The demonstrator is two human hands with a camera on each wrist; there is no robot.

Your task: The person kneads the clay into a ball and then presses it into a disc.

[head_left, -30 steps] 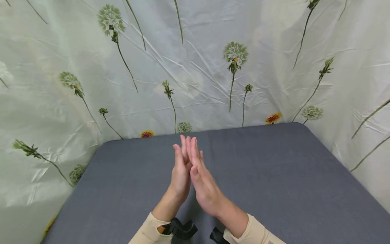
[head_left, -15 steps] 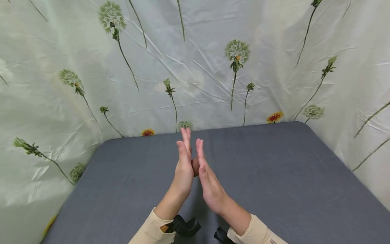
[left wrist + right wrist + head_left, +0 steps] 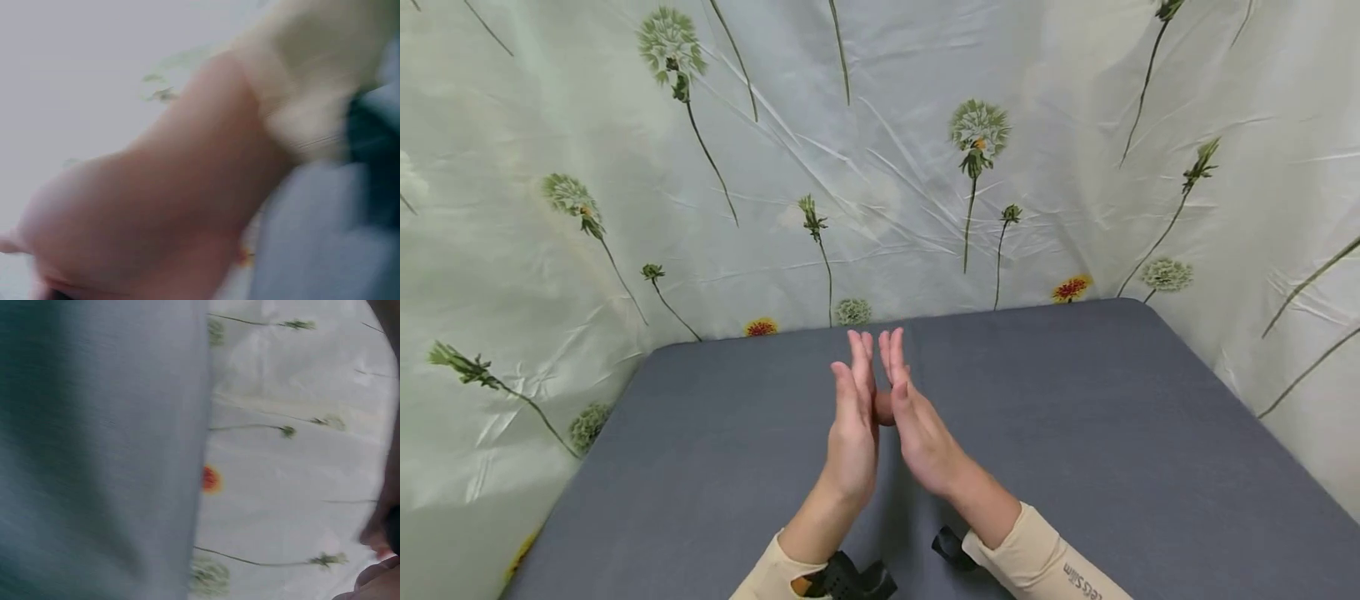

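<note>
A small, round brown ball [image 3: 884, 408] sits between two facing palms in the head view, mostly covered by them. My left hand [image 3: 853, 437] presses it from the left with straight fingers pointing up and away. From the right, my right hand [image 3: 928, 442] presses it too, its fingers also straight. Both sets of fingertips stand about level, with a narrow gap between them. In the left wrist view the left hand [image 3: 137, 219] is a motion blur. Only a bit of the right hand [image 3: 378, 584] shows at the lower right corner of the right wrist view.
Below the hands lies a dark grey table [image 3: 1075, 433] with rounded far corners. Behind it hangs a pale curtain [image 3: 895, 167] printed with dandelions and flowers. Black wrist straps [image 3: 857, 579] show at the cream sleeves [image 3: 1045, 554].
The hands rub back and forth against each other. Since half a second ago the left has slid back and the right forward. The ball, hidden a second ago, now shows between the palms.
</note>
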